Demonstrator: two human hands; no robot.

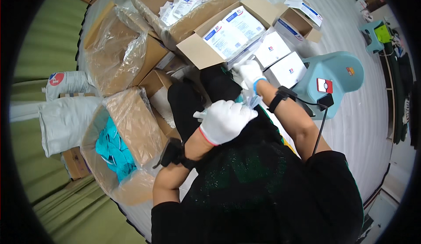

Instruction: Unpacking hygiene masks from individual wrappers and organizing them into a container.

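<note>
My left hand, in a white glove with a red cuff, is closed in front of my body. Crumpled, pale bluish plastic shows beside its fingers, and a whitish end sticks out on the other side; its exact kind is unclear. Farther off and to the right, my right hand wears a white glove with a blue cuff. Its fingers are smeared, so their grip cannot be made out. Just beyond it stands an open cardboard box holding white and blue printed packs.
Plastic-lined cartons stand at the left, one with teal cloth-like items, another with small white packets. White boxes lie right of my right hand. A light-blue plastic stool bears a red and white box. White sacks lean far left.
</note>
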